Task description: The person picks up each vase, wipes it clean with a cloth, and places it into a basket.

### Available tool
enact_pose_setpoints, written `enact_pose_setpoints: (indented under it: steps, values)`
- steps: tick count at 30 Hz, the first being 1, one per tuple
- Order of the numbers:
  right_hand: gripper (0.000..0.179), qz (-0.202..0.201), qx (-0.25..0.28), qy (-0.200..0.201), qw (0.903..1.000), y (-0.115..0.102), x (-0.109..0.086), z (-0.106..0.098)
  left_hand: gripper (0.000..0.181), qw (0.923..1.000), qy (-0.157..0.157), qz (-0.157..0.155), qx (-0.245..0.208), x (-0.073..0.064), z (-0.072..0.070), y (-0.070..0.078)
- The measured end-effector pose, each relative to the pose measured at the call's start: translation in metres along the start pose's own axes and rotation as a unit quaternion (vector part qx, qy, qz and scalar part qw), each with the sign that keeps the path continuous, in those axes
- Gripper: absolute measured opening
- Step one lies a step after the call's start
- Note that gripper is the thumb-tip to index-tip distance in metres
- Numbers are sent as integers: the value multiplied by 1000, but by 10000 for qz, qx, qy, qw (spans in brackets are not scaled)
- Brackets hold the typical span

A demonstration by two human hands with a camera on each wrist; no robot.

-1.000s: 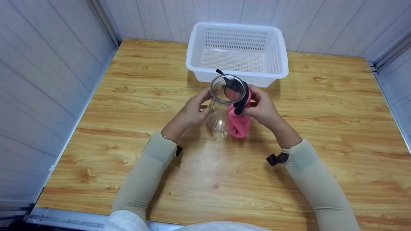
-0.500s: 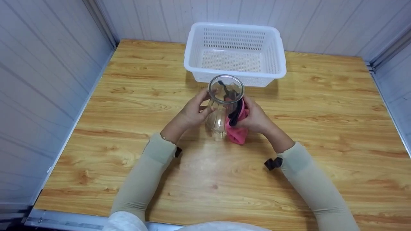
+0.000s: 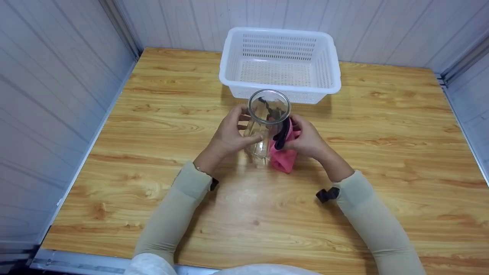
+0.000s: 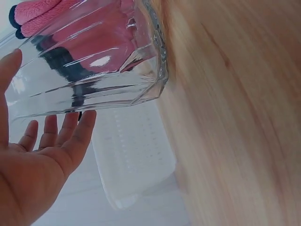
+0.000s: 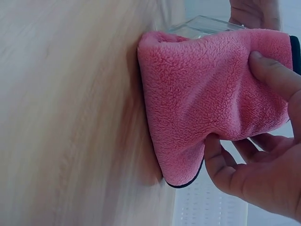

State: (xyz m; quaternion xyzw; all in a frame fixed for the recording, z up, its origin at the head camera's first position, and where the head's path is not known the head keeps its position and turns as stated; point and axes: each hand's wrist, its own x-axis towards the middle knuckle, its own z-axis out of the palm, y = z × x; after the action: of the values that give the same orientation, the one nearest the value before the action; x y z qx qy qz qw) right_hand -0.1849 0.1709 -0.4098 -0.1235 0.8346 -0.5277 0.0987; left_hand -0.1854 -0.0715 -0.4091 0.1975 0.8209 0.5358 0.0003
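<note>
Jar (image 3: 265, 128), clear glass, one: standing mouth up near the middle of the table (image 3: 267, 221), well apart from its left and right edges. Cloth (image 3: 283, 158), pink with dark edging (image 3: 281, 139), one: lying folded against the jar's right side, its lower part hanging toward the tabletop; a dark strip (image 4: 66, 62) is showing through the glass. Left hand (image 3: 231, 133): spreading loosely about the jar's left side, thumb crossing the near face, fingers going round the far side; whether every fingertip is touching, one cannot tell. Right hand (image 3: 308, 139): pinching the cloth between thumb and fingers, holding it beside the glass. Basket (image 3: 305, 89), white, slotted, one: sitting toward the table's back edge, just beyond the jar. Changes: against a second ago, the cloth is sitting lower, its dark strip no longer showing above the rim; the left thumb is reaching lower than half a second back; the jar is keeping about the same place. Meaning, as judged: the cloth is now serving a lower part of the jar's right side, the left hand seemingly steadying rather than clamping.
</note>
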Motion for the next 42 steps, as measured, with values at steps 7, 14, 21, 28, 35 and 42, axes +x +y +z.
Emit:
enact_pose_setpoints:
  steps: [7,14,21,28,35,42]
  values:
    - [77,-8,100,109,9999,-16,-2,-8,66,9997,-166,-66,-168,2,-2,2]
    - [58,-637,454,332,9964,-54,-10,-15,63,9989,-398,-232,47,5,-5,4]
    - [41,-848,773,501,9921,-54,-8,-15,65,9980,-504,-336,196,6,-7,4]
    - [34,-707,777,618,9925,-42,-8,-11,65,9981,-497,-347,102,9,-7,3]
    - [41,-238,629,437,9968,-4,2,-10,62,9978,-491,-428,99,9,-9,3]
    - [46,217,-13,196,9996,1,1,-8,60,9975,-554,-388,185,7,-9,3]
